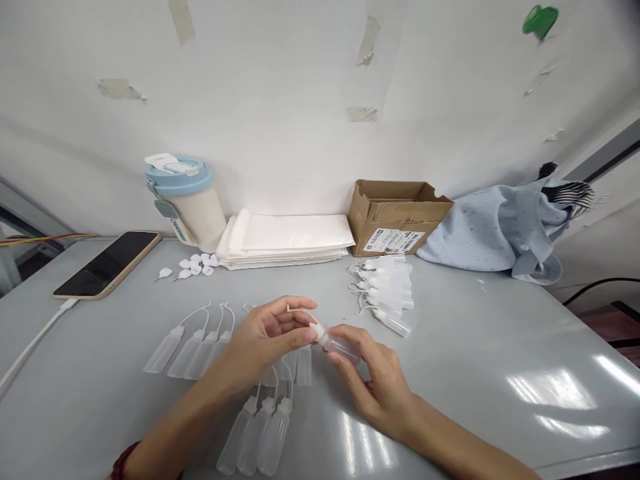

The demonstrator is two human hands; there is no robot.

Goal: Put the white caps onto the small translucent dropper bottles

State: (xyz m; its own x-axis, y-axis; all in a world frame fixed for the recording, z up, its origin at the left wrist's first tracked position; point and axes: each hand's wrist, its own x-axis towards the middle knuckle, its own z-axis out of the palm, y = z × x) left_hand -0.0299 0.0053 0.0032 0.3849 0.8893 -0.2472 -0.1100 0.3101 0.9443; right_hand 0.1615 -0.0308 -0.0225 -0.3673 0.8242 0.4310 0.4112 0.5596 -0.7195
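Note:
My right hand [375,377] is closed around the body of a small translucent squeeze bottle [343,348], which lies tilted above the table. The thumb and fingers of my left hand [277,330] pinch the bottle's white cap [319,329]; a thin strap curves up from it between the fingers. Several similar bottles [187,353] with upright straps lie in a row, partly hidden behind my left arm. Closer to me are three more strapped bottles [260,433]. A stack of bottles [387,290] lies at the right, in front of the cardboard box.
Loose white caps [197,265] lie near a blue-lidded cup [187,200]. White envelopes [290,237], a cardboard box [400,217] and a light blue bag [485,227] line the wall. A phone [107,265] with a charging cable is at the left.

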